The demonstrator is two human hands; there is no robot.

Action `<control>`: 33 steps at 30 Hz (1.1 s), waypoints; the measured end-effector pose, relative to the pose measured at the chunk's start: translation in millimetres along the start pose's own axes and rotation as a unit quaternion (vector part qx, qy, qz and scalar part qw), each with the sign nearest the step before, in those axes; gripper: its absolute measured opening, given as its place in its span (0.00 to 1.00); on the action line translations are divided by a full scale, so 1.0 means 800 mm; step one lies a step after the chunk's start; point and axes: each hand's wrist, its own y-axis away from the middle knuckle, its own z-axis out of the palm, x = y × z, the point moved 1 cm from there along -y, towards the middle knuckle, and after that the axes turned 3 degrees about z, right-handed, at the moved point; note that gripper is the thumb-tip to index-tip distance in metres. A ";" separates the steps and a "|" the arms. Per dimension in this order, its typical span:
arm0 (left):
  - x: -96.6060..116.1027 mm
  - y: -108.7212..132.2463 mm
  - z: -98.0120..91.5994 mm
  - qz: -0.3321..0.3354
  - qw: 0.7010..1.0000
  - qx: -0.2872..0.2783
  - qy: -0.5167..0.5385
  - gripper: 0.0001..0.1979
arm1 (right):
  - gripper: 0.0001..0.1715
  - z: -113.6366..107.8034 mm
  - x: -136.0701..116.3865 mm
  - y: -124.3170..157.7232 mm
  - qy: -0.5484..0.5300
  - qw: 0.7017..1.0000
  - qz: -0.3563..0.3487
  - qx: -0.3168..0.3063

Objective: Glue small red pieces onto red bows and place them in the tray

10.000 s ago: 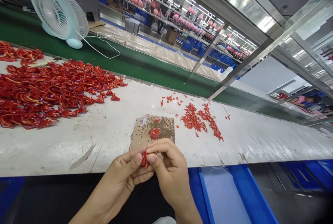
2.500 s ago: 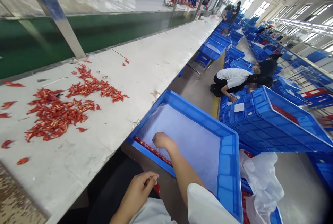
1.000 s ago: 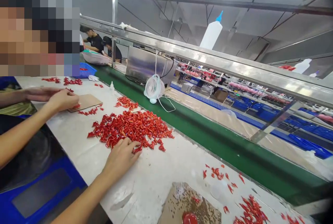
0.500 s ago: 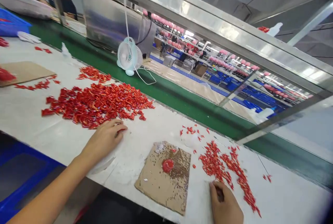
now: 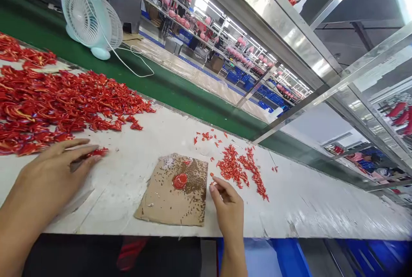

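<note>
Left grip (image 5: 53, 176): clamped on red piece (image 5: 99, 152), beside big red pile (image 5: 74, 101) | right grip (image 5: 229, 208): fingertips nearly together at small red bit (image 5: 212, 183) (can't tell from here if pinched) | cardboard (image 5: 157, 208) between, red blob (image 5: 179, 181) on it | smaller red heap (image 5: 231, 165) just past right grip | white surface (image 5: 289, 195) | fan (image 5: 85, 15) behind big red pile

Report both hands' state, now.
Left hand: closed, holding a red piece.
Right hand: at a small red bit; whether it grips this cannot be told.

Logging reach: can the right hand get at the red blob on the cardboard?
Likely yes: the right hand is beside the cardboard, and nothing visible stands between it and the red blob.
</note>
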 end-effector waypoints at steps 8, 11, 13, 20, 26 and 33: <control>0.050 0.001 -0.034 -0.066 0.987 -0.138 0.048 0.17 | 0.10 0.051 -0.041 0.000 -0.106 0.991 0.048 -0.059; 0.068 -0.001 -0.039 -0.167 0.970 -0.108 0.140 0.15 | 0.08 0.054 -0.051 -0.003 -0.078 0.994 0.010 -0.077; 0.081 -0.001 -0.039 -0.205 0.949 -0.076 0.227 0.16 | 0.08 0.054 -0.058 -0.005 -0.046 0.994 -0.012 -0.097; 0.100 0.014 -0.018 -0.321 0.804 -0.094 0.491 0.24 | 0.08 0.062 -0.071 -0.011 0.022 0.992 -0.008 -0.122; 0.100 0.016 -0.007 -0.341 0.681 -0.135 0.634 0.31 | 0.08 0.072 -0.075 -0.002 0.035 0.994 -0.009 -0.102; 0.120 0.035 0.008 -0.360 0.609 -0.192 0.680 0.27 | 0.08 0.072 -0.079 0.006 0.027 0.997 -0.003 -0.073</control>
